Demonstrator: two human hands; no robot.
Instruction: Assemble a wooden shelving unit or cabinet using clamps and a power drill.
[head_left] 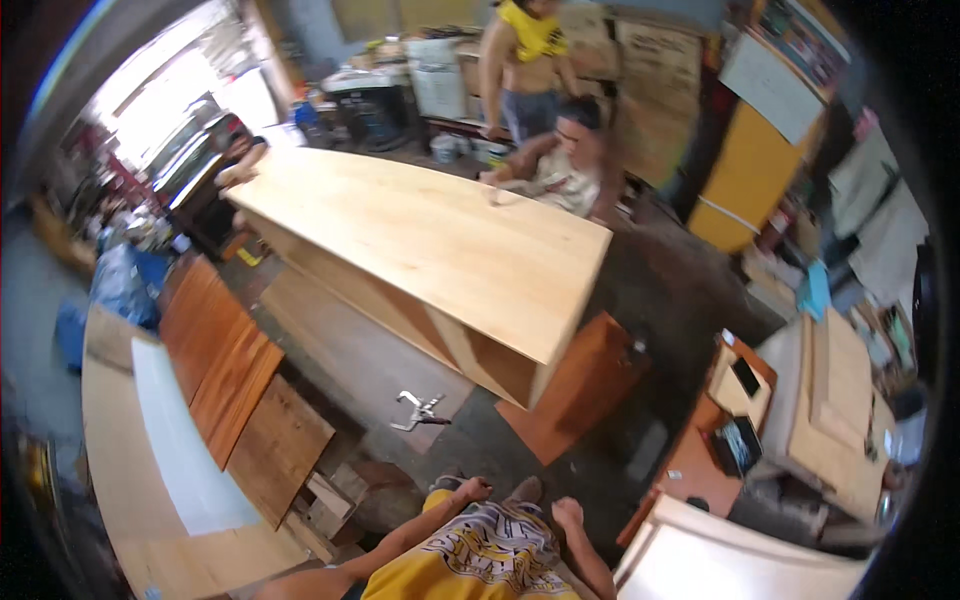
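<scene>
A long, pale wooden cabinet (420,225) extends from upper left to centre, ahead of the person; a co-worker's hand (238,171) contacts its far left end. A silver metal clamp with a dark handle (416,411) lies ahead of the left hand (474,489), curled into a loose fist. The right hand (567,512), likewise curled, is apart from the cabinet.

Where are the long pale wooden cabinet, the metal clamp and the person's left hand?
Long pale wooden cabinet (420,240): head view, middle of its broad upper panel.
Metal clamp (421,411): head view, middle of its metal body.
Left hand (474,488): head view, middle of the hand.
</scene>
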